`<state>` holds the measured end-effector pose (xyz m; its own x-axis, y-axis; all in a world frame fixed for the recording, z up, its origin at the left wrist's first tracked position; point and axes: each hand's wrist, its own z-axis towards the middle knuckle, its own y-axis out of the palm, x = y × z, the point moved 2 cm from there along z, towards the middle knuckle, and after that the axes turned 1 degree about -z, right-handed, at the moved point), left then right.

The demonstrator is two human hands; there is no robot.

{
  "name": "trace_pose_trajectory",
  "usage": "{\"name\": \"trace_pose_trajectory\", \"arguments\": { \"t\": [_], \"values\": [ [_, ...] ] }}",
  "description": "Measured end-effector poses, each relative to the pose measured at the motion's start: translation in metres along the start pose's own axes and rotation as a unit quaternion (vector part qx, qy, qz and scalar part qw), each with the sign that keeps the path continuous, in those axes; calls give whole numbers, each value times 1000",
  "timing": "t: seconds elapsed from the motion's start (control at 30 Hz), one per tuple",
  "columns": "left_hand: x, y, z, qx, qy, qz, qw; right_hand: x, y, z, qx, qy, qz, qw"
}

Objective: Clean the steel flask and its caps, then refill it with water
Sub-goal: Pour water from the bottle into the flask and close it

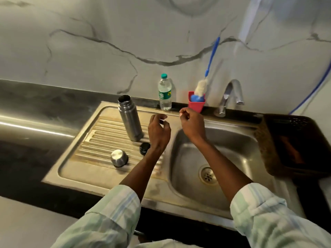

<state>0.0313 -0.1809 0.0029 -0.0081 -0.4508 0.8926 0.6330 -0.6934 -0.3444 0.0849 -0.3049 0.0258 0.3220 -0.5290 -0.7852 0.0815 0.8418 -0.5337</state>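
Silver steel flask [130, 120], black inner cap [144, 148], red cup [195, 104], blue-handled brush [211, 58], pale striped, perhaps green, sleeves [114, 215].
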Motion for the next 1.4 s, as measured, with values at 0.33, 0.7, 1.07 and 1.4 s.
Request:
{"name": "trace_pose_trajectory", "arguments": {
  "t": [0.33, 0.7, 1.07, 1.4],
  "values": [
    [-18, -13, 83, -111, -63, -51, 991, -18, 66, 80, -20, 54, -105, 993],
    [-29, 36, 135, -87, -123, -75, 986, -39, 83, 166, -4, -3, -214, 977],
    [-57, 59, 150, -170, -149, -74, 971, -43, 101, 194, -59, -69, -291, 952],
    [-7, 18, 75, -163, -13, -142, 976, -84, 30, 90, -17, -29, -244, 969]
  ]
}}
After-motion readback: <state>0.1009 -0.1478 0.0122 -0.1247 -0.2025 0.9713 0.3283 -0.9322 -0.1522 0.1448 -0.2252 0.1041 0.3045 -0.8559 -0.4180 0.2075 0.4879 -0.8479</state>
